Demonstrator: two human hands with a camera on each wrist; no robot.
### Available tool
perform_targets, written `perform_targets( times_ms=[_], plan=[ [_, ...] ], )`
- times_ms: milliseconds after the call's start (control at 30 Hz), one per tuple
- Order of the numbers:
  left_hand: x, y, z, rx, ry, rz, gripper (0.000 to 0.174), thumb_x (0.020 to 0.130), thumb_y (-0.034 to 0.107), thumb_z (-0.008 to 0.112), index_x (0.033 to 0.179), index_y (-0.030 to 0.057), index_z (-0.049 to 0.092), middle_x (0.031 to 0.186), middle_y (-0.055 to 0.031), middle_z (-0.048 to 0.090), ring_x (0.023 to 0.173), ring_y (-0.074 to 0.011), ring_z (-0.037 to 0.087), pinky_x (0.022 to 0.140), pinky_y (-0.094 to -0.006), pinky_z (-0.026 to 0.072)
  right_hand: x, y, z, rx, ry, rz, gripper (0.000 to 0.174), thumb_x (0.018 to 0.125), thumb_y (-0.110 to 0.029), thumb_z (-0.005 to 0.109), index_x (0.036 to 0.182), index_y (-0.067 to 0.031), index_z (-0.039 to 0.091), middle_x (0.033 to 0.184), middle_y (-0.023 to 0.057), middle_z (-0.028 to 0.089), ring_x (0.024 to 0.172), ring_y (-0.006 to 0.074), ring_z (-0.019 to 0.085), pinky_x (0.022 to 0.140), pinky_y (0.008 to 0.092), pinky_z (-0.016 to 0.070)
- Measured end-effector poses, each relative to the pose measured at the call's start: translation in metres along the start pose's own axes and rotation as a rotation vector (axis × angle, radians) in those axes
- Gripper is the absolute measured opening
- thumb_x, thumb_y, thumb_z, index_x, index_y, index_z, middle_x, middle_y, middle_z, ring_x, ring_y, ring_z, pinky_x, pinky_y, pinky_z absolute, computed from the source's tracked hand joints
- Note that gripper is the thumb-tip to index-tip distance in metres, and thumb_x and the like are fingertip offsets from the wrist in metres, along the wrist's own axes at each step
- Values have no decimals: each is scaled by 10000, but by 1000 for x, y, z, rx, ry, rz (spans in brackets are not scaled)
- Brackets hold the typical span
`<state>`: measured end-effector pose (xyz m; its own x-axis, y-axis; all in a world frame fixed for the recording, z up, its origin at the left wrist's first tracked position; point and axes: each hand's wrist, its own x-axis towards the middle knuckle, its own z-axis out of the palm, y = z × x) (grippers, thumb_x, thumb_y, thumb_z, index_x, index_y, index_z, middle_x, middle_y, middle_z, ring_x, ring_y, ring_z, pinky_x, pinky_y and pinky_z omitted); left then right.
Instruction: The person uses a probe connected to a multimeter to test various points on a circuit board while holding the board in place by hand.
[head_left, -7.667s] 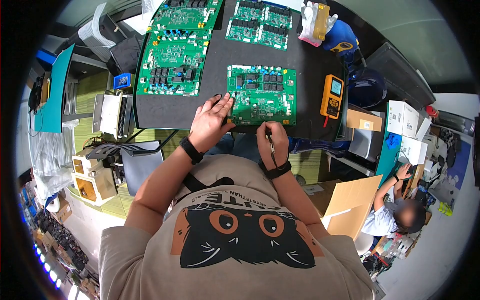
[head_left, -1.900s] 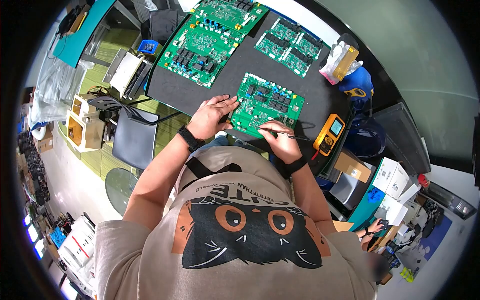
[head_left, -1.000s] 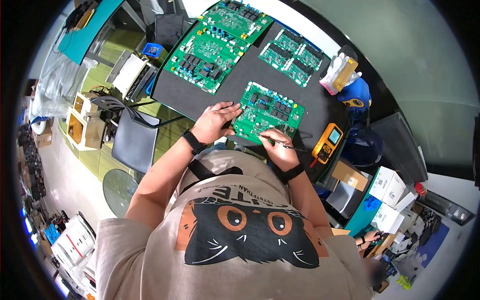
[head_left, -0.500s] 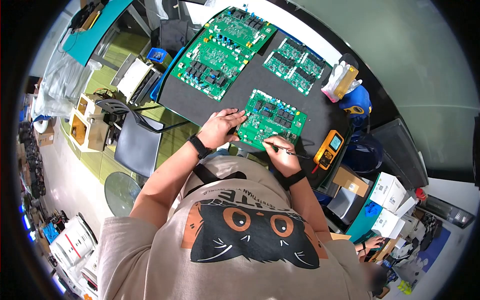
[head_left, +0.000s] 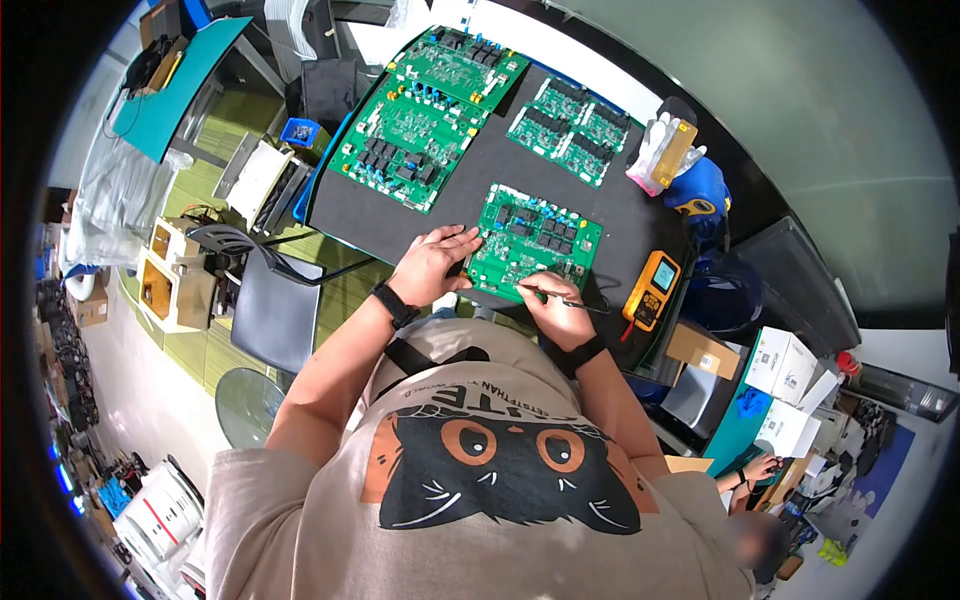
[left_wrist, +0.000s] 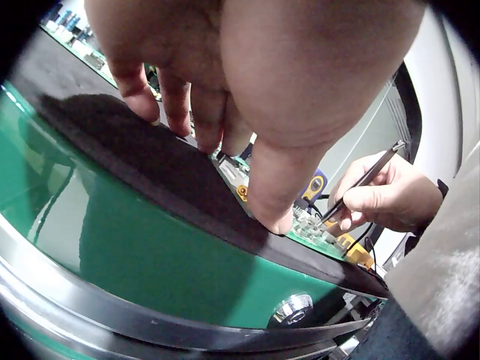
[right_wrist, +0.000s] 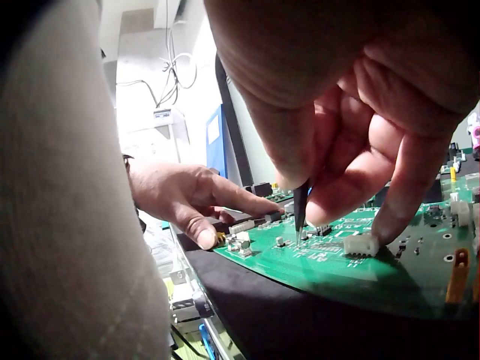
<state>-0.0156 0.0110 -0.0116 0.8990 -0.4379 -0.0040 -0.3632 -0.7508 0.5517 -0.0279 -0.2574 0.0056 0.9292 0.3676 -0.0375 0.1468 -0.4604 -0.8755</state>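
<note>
A green circuit board (head_left: 535,245) with black relays and white connectors lies on the black mat in front of me. Along its left edge rests my left hand (head_left: 432,268), fingers extended, the thumb (left_wrist: 271,187) near the front corner. My right hand (head_left: 556,307) pinches dark tweezers (left_wrist: 367,180) between thumb and fingers. Their fine metal tip (right_wrist: 298,234) points down at the near part of the board, among small parts beside a white connector (right_wrist: 361,245). Another fingertip of the right hand comes down right by that connector.
Larger green boards (head_left: 415,140) lie at the left and smaller ones (head_left: 570,128) at the back. An orange multimeter (head_left: 652,292) lies to the right, with gloves (head_left: 655,155) and a blue-yellow device (head_left: 698,192) behind. A chair (head_left: 270,300) stands left; another person works at far right.
Since the oldest frame my right hand has swung the tweezers from pointing back at the wrist to tip on the board. The head view has turned. Lately both hands barely shift.
</note>
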Motion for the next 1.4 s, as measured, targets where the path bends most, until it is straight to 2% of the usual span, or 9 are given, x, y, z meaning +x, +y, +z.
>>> perform_targets(
  times_ms=[67,367,400,600,667,767,867,1200,1400],
  plan=[
    [0,-1,0,-14,-7,2,826,699,263,863,1454,154,546,1519,-2,521,1399,-245,446,1079,-452,412,0,1,0,-23,-8,-8,110,905,-60,699,989,8,679,940,131,679,866,258,676,777,342,525],
    [0,1,-1,-10,8,10,838,679,247,875,1444,130,551,1503,-25,537,1382,-259,476,1100,-435,413,-2,9,-2,85,-12,39,120,912,-66,701,994,23,696,930,131,698,860,236,678,774,333,523],
    [0,1,-1,-11,8,9,838,679,247,875,1444,130,551,1503,-25,537,1382,-259,476,1100,-435,413,-2,12,-4,100,-42,101,139,909,-70,724,1028,0,728,996,83,732,903,160,676,824,303,537],
    [0,-2,2,-13,13,18,831,676,258,873,1435,126,562,1496,-26,545,1379,-259,478,1101,-431,413,-5,22,-9,113,-47,76,152,904,-83,740,1041,-17,744,1032,77,742,936,149,683,833,296,545],
    [-1,-3,3,-2,-15,-1,828,709,278,857,1461,149,537,1515,-4,526,1402,-250,444,1087,-450,405,-6,23,-9,116,-42,60,150,905,-85,741,1038,-17,746,1034,78,743,935,148,685,830,295,545],
    [0,-1,1,0,7,13,836,675,267,873,1436,117,561,1493,-34,547,1380,-261,477,1104,-430,412,-6,24,-9,103,-31,29,142,903,-81,741,1029,-15,748,1027,82,746,928,153,690,824,295,545],
    [0,-4,3,-10,-16,2,831,704,273,862,1459,145,539,1519,-4,522,1402,-253,445,1078,-459,415,-5,25,-9,81,-17,-7,133,897,-71,741,1015,-10,746,1008,88,748,917,167,697,820,299,546],
    [0,-4,4,-14,-9,11,843,697,261,867,1462,140,535,1519,-9,521,1398,-255,447,1072,-453,418,-6,24,-7,83,16,-55,105,886,-58,733,975,-1,733,962,111,743,904,215,710,823,319,546],
    [0,0,-1,-13,-7,8,838,672,257,876,1434,104,561,1494,-43,547,1386,-264,471,1113,-425,404,-6,24,-7,123,9,-47,128,880,-50,747,998,-1,742,978,98,748,907,193,703,831,313,545]
  ],
)
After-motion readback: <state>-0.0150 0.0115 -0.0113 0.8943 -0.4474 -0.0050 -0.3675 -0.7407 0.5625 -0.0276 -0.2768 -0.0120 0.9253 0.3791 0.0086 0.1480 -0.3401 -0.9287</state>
